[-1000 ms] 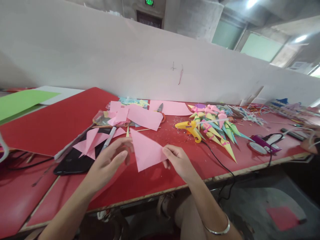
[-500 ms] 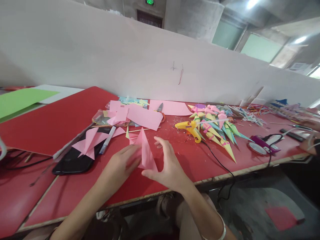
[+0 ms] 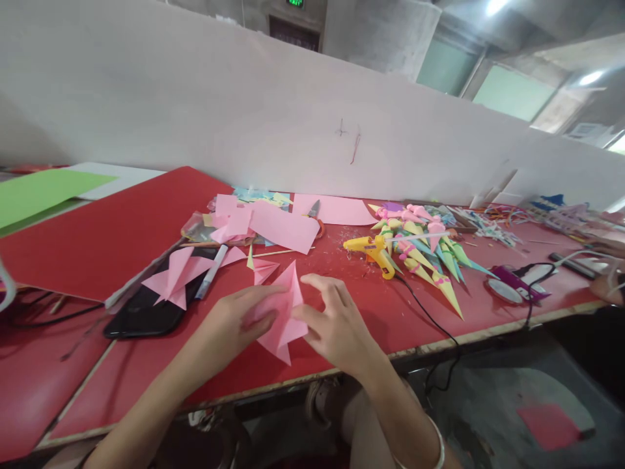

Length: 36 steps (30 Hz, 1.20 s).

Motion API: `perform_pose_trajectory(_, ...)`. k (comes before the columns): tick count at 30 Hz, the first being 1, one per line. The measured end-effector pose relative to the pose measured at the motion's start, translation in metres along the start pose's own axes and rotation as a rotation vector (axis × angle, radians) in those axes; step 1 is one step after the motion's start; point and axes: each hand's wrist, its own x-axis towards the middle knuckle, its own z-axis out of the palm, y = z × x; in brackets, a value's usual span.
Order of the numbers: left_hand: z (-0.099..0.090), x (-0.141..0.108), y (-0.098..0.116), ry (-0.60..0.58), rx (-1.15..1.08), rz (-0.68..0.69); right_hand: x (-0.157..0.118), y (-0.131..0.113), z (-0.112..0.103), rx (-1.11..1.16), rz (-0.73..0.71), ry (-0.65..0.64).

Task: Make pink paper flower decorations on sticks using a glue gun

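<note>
A folded sheet of pink paper [image 3: 288, 316], with creased, pointed flaps, is held above the red table. My left hand [image 3: 233, 322] grips its left side, thumb in front and fingers partly hidden behind. On the other side my right hand [image 3: 339, 322] has its fingers bent around the right edge of the paper, with the index finger raised near the top point. Just behind lies a small folded pink paper piece [image 3: 265, 270]. A star-like pink folded paper [image 3: 178, 277] rests on a black phone-like object [image 3: 146, 320] to the left, beside a white pen [image 3: 211, 273].
A yellow glue gun [image 3: 366, 247] lies to the right, its black cord trailing over the table edge. Beyond it are piled paper cones [image 3: 430, 244]. Pink sheets [image 3: 286, 225] and scissors [image 3: 317, 218] sit behind. A purple tape-like object [image 3: 517, 283] and another person's hand [image 3: 608, 286] are further right.
The pink paper has turned and its flaps have spread, with a point now facing down. My right hand has gone from spread beside the paper to closing on its right edge.
</note>
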Motion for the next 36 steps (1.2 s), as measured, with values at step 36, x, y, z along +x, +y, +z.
perform_pose_trajectory(36,-0.007,0.003,0.002,0.230,-0.384,-0.278,0.007,0.014,0.012,0.945,0.714,0.404)
